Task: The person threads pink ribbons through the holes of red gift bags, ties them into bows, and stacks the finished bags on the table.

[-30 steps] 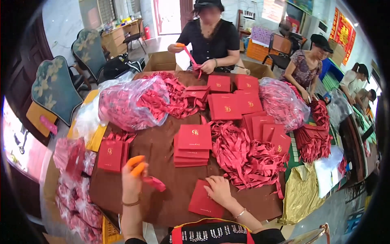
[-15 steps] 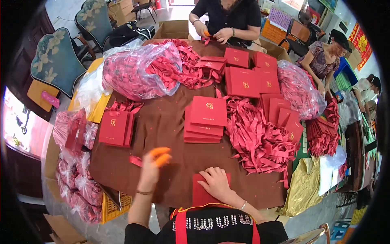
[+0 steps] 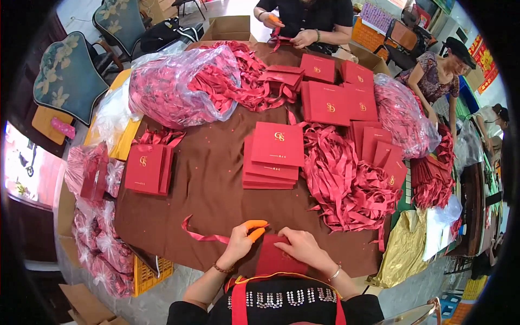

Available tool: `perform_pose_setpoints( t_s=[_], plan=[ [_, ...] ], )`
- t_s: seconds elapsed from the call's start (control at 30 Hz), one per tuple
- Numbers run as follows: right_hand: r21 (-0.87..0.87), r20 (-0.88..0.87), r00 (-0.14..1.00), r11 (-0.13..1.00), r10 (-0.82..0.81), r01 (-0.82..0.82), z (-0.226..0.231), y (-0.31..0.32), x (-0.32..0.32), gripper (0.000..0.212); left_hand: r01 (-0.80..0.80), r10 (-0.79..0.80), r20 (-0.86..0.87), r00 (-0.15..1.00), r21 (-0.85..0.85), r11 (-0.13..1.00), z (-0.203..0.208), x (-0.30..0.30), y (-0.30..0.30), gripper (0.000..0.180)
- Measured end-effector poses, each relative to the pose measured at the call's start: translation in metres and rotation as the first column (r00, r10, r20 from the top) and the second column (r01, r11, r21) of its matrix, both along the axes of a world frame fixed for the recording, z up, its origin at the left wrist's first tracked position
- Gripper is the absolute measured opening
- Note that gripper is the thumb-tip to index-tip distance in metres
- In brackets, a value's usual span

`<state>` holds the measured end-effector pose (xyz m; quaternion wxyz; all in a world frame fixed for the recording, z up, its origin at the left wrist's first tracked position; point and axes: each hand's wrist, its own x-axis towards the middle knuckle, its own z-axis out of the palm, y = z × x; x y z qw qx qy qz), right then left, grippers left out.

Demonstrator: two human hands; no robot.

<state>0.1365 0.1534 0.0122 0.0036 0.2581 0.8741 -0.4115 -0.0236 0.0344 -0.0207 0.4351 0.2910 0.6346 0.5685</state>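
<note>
Near the table's front edge lies a red paper gift bag, flat and close to my body. My right hand bends over its upper part, the fingers curled and gripping its edge. Just left of the bag is my left hand, its thumb and forefinger in orange finger covers. From this hand a red ribbon trails leftward across the cloth, its free end curling up. The left fingertips are drawn in beside the bag's top edge, with the ribbon running into them.
A stack of red bags stands ahead, and a smaller group to the left. Heaped red ribbons lie to the right. A clear plastic sack fills the far left. Across the table a co-worker's hands handle ribbon.
My left hand has moved right and down to the bag, drawing the ribbon along. The right hand has shifted slightly right, from lying flat on the bag to curled fingers.
</note>
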Motion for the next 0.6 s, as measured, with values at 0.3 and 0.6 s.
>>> perform_pose_setpoints(
  t_s=[0.3,0.6],
  plan=[
    [-0.425,-0.035,0.99,0.898,-0.137,0.11,-0.006,0.045,-0.011,0.022,-0.151,0.151,-0.018,0.988,-0.006,0.989,0.023,-0.033,0.01,0.02],
    [-0.595,0.022,0.992,0.796,-0.125,0.113,-0.036,0.044,-0.003,0.025,0.104,-0.121,-0.593,0.796,-0.063,0.993,0.008,0.0,0.0,0.015]
  ],
)
